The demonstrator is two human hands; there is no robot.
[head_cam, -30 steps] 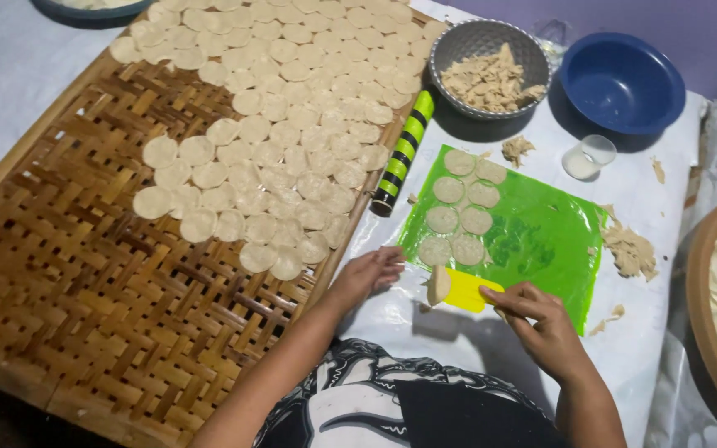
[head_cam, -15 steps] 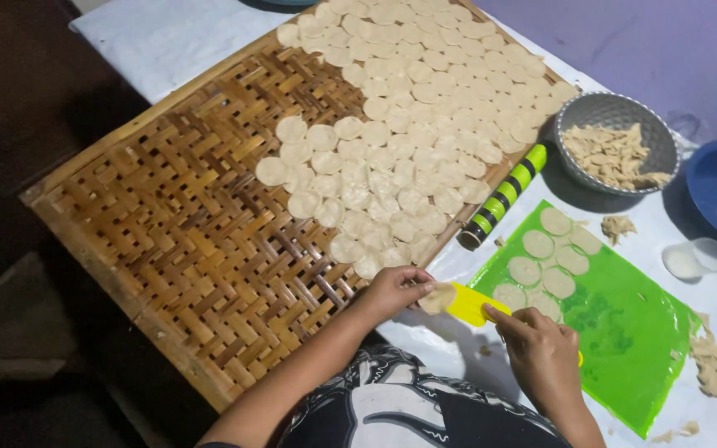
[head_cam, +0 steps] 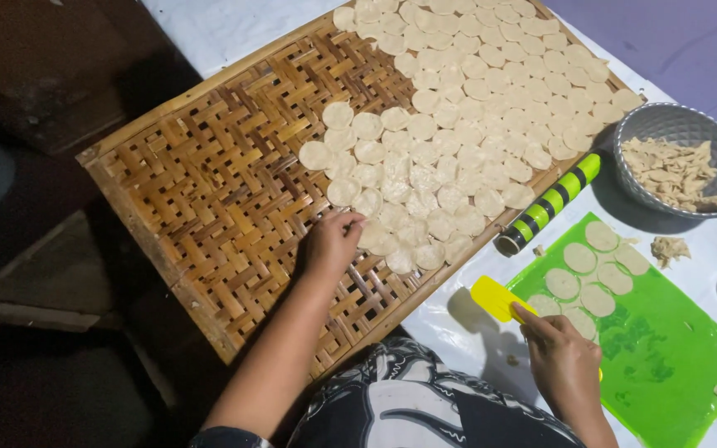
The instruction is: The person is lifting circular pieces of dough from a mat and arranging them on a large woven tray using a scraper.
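Dough discs (head_cam: pixel 458 108), thin, pale and round, lie in overlapping rows on a woven bamboo tray (head_cam: pixel 201 182). They cover the tray's far right part; the near left part shows bare lattice of flat brown strips inside a straight bamboo rim. The discs on the tray are too many and too overlapped to count.

The left hand (head_cam: pixel 331 243) rests on the tray at the near edge of the rows, fingers curled narrowly, fingertips touching a disc (head_cam: pixel 368 236). Whether it grips that disc cannot be told.

The right hand (head_cam: pixel 564 365) is closed around the handle of a yellow scraper (head_cam: pixel 495 297), a flat, smooth plastic blade with rounded corners. The blade lies at the near left edge of a green mat (head_cam: pixel 665 357), a glossy, flexible sheet spread on the table (head_cam: pixel 450 332), which is covered in white cloth.

Seven discs (head_cam: pixel 581 257) lie on the mat's far corner, close together, some touching.

One rolling pin (head_cam: pixel 549 203), cylindrical with green and black bands, lies between tray and mat, against the tray rim.

One grey basket bowl (head_cam: pixel 682 124) with a perforated wall stands beyond the mat and holds ragged dough scraps (head_cam: pixel 674 170). A small clump of scraps (head_cam: pixel 668 247) lies on the table just beside it.
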